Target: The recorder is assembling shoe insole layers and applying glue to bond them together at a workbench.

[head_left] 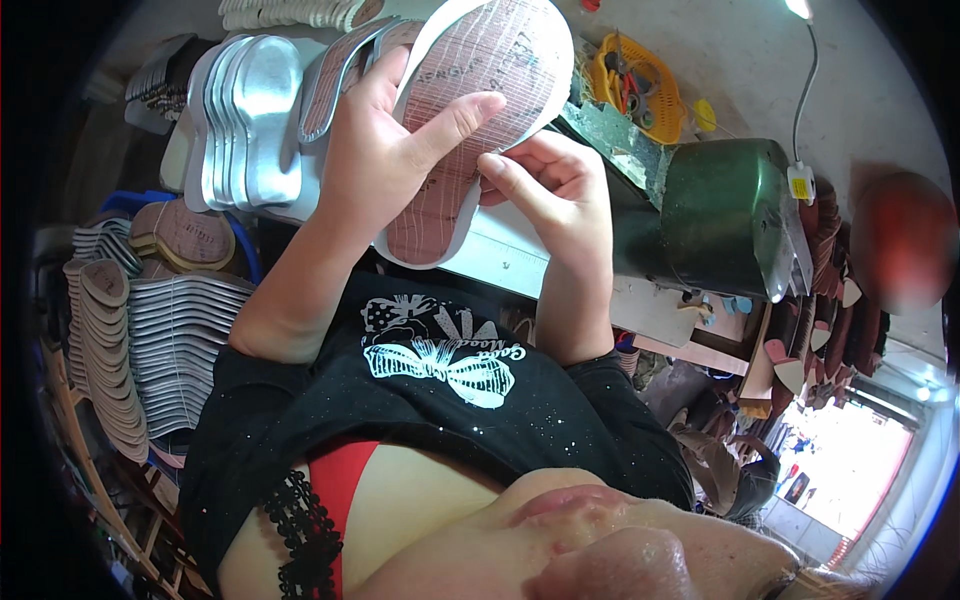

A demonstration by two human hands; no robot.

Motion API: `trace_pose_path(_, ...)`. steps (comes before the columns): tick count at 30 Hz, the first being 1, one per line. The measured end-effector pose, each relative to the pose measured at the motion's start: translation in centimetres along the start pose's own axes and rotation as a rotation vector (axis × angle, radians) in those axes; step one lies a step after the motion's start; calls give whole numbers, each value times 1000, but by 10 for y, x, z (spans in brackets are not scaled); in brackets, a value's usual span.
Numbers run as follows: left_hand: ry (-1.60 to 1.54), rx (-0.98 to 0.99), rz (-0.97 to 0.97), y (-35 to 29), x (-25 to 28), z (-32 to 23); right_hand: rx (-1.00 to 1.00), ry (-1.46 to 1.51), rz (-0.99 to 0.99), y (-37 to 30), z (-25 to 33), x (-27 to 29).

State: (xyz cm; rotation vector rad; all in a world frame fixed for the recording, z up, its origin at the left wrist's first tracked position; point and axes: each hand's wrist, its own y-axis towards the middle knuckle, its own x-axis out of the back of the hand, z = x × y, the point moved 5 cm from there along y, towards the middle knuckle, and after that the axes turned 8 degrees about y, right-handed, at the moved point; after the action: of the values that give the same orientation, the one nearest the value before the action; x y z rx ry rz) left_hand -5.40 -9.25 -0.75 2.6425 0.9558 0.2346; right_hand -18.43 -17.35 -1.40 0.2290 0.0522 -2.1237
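Note:
A shoe insole (480, 110), with a brownish lined face, some dark marks and a pale rim, is held up in front of me above the bench. My left hand (405, 135) grips it from the left side, its thumb lying across the lined face. At the narrow waist on the right edge, the thumb and fingertips of my right hand (555, 185) are pinched together at the rim. Whether a loose thread is between those fingertips is too small to tell. Left of my hand, silvery insoles (245, 120) stand in a row, with brown-faced insoles (340, 85) beside them.
A green machine housing (725, 215) is on the right, below a yellow basket (637, 85) of tools. Stacked insoles (180, 345) fill the lower left. Dark shoe parts (825, 330) hang at the right, near a white cable (806, 100).

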Motion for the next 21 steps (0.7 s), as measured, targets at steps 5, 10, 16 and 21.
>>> trace_pose_path(5, -12, -9, 109, 3, -8, 8, 125, -179, -21, -5, 2, 5)
trace_pose_path(10, -330, 176, 283, 6, -14, 23, -14, 92, 5, -5, -1, -7)
trace_pose_path(16, -472, 200, 210, 2, -15, 23, -99, 327, 165, 9, -36, -4)
trace_pose_path(21, 25, -88, -114, 4, 0, 20, -164, 175, 78, 6, -30, 2)
